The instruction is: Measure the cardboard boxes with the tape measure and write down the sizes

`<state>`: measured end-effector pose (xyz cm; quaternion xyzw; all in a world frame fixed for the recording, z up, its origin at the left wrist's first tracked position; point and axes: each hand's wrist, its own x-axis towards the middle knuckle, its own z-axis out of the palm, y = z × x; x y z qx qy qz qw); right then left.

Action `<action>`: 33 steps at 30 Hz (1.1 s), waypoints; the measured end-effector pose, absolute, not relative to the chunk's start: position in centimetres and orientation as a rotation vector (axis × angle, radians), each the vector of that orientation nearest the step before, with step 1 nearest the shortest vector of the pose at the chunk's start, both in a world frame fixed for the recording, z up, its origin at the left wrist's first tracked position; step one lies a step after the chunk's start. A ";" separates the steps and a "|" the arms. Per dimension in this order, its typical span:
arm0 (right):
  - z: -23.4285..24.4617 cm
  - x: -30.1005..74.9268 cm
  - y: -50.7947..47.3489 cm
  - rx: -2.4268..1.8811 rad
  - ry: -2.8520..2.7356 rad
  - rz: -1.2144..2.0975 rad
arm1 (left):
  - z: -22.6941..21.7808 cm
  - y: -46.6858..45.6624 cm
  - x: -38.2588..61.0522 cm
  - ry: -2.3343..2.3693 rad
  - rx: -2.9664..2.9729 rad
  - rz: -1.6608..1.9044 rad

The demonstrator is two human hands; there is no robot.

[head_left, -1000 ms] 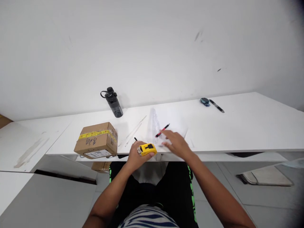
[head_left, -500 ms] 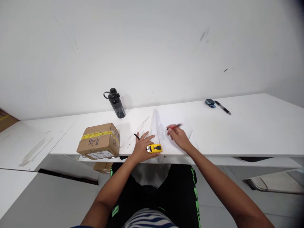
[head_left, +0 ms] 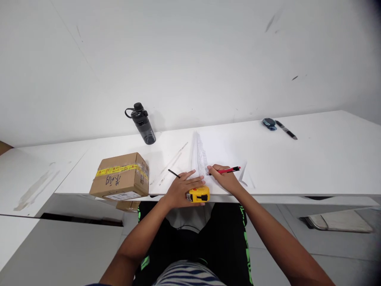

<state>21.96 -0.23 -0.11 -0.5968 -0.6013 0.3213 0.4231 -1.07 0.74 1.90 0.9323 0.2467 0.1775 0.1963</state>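
The writing appears to be underway: the right hand has its grip closed around a slim red-and-black pen, with the writing end down at a thin white sheet of paper. That sheet lies flat near the front edge of the long white table, its right-hand corner curling up. A column of small grey marks runs down its left side, too faint to read, while the broad part to the right looks blank — so plenty of room is left, though how much is meant to be filled cannot be told.

The left hand has its grip around a compact yellow-and-black tape measure at the table's front edge, its fingers spread over the lower left of the sheet. No drawn-out blade shows, so no measuring seems in hand just now. A thin black strip juts out beyond this hand; whether it is held is unclear.

The brown cardboard box, to the left of both hands, looks closed — yellow tape across it, a white label on its front, black handwriting on top — and neither hand touches it.
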 end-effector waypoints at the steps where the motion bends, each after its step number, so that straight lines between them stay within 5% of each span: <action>1: -0.1 21.9 -0.3 -1.501 -1.512 0.807 | 1.9 0.8 -1.0 0.711 2.571 0.498; 33: -0.7 22.0 -0.4 -1.605 -1.519 0.729 | 2.0 0.8 -0.6 0.830 2.353 0.484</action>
